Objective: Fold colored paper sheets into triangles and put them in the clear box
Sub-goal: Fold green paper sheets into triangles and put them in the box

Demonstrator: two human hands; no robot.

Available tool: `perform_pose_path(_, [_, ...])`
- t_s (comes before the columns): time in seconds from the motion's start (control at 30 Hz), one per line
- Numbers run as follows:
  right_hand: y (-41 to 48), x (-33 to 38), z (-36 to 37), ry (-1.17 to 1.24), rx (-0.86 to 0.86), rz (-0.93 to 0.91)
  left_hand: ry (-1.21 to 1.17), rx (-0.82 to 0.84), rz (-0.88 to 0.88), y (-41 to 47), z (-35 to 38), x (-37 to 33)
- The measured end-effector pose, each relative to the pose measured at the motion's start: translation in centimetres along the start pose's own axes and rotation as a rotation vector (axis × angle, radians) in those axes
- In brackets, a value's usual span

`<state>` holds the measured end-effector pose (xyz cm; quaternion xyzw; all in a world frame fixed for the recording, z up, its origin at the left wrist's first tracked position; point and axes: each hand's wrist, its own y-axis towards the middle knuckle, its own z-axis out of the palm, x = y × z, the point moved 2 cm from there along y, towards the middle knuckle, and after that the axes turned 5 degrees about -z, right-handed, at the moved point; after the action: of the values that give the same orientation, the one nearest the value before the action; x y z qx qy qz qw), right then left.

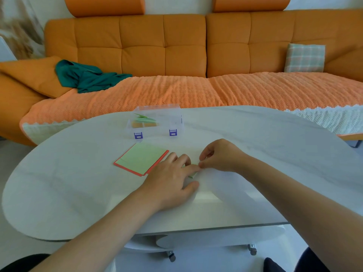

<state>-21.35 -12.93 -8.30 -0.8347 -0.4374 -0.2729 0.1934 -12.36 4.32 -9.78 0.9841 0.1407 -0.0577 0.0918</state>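
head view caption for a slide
Left hand and right hand fold a small green paper on the white table near the clear plastic box.

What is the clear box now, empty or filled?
Not empty: folded green and orange papers show through the wall of the clear box.

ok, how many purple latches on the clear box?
2, both on the clear box front: left latch, right latch. Any at the back would be hidden.

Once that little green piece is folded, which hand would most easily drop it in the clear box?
Probably the right hand: it pinches the edge of the green piece, while the left hand lies flat on it, pressing. The clear box stands just beyond both.
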Motion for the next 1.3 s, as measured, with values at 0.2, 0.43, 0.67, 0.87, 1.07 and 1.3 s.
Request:
perform_pose_path(0.2, [0.8,-0.1,-0.8,0.021,-0.032,0.069,-0.021,-0.017,-0.001,-0.2,0.4,0.2])
perform_pose_path(0.43, [0.4,0.0,0.1,-0.009,-0.054,0.038,-0.033,-0.007,-0.033,-0.2,0.5,0.3])
perform_pose_path(0.67, [0.2,0.1,0.2,0.003,-0.018,0.068,-0.166,0.009,-0.039,-0.5,0.5,0.5])
perform_pose_path(0.87, [0.1,0.3,0.2,-0.015,-0.014,0.083,-0.243,0.058,-0.003,-1.8,0.4,1.3])
perform_pose_path(1.07, [-0.1,0.4,0.2,-0.034,-0.012,0.087,-0.270,0.096,-0.007,-2.6,0.4,1.6])
perform_pose_path(1.3, [-0.5,0.6,0.3,-0.052,-0.019,0.043,-0.288,0.032,-0.017,-2.3,-0.4,1.3])
